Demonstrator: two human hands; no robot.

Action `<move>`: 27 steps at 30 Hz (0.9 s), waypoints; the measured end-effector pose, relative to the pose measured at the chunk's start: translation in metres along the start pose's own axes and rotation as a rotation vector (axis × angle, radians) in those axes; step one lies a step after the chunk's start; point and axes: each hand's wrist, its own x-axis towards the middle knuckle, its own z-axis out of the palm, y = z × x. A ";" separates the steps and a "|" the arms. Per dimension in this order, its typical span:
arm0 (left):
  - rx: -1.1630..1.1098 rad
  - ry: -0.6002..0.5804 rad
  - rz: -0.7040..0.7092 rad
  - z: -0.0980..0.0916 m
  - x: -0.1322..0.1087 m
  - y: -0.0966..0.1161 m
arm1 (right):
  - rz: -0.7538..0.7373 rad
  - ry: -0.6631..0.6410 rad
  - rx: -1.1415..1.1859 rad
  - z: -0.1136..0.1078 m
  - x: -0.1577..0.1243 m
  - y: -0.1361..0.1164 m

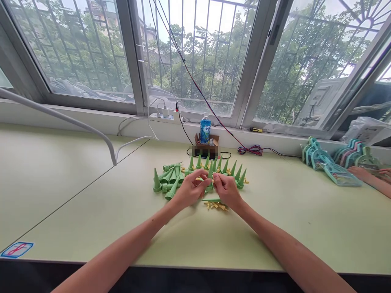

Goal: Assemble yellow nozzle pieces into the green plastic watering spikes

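My left hand (192, 188) is closed round the lower part of a green plastic cone spike (210, 171), whose tip points up. Right beside it, my right hand (227, 189) is in a pinch against the spike; whatever small part sits in its fingertips is too hidden to name. Beneath the hands lie another green spike (213, 200) and a small pile of yellow plastic fittings (216, 206). Loose green spikes (172, 176) are heaped to the left. Behind the hands stands a row of upright green spikes (233, 168) with yellow fittings at their bases.
A blue liquid bottle (205, 131) stands in a small cardboard box (215, 140) by the window. Coiled cable (250, 150) lies to its right. Teal plastic dustpan-like pieces (339, 173) are at far right near another person's hand (360, 173). A white tube (91, 127) crosses the left side.
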 end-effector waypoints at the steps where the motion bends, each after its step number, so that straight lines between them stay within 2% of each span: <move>1: -0.040 -0.004 -0.009 0.000 0.000 0.000 | -0.021 0.007 -0.022 0.000 0.000 -0.001; 5: -0.141 -0.042 -0.047 0.000 0.001 0.003 | -0.100 0.027 -0.130 -0.002 -0.001 -0.001; 12: -0.187 -0.069 -0.114 -0.002 0.000 0.009 | -0.180 0.040 -0.209 -0.002 -0.001 0.000; 21: -0.171 -0.073 -0.100 -0.007 0.002 0.005 | -0.225 0.005 -0.255 -0.004 0.000 -0.002; 27: -0.172 -0.126 -0.094 -0.009 0.002 0.003 | -0.249 0.020 -0.295 -0.005 0.000 -0.006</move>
